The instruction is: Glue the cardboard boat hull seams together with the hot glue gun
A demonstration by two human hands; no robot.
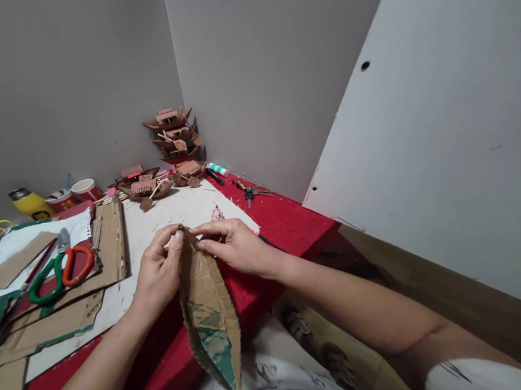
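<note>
A boat-shaped hull of brown corrugated cardboard (206, 286), with a torn green patch inside, hangs over the table's front edge toward my lap. My left hand (161, 263) is closed on the hull's far pointed end, its thumb on top. From the other side my right hand (235, 246) pinches the same end with thumb and index finger close to the tip. Where the fingertips meet the cardboard, detail is too small to make out. Just beyond my right hand lies a pink patterned tool (217, 213), partly hidden.
Left lie scissors (61, 272) with green and orange handles on cardboard sheets (69, 324). Finished model boats (175, 135) stand stacked in the corner, others before them. Paper cups (86, 190), a yellow bottle (31, 203), a glue tube (218, 169) and keys (249, 195) line the back.
</note>
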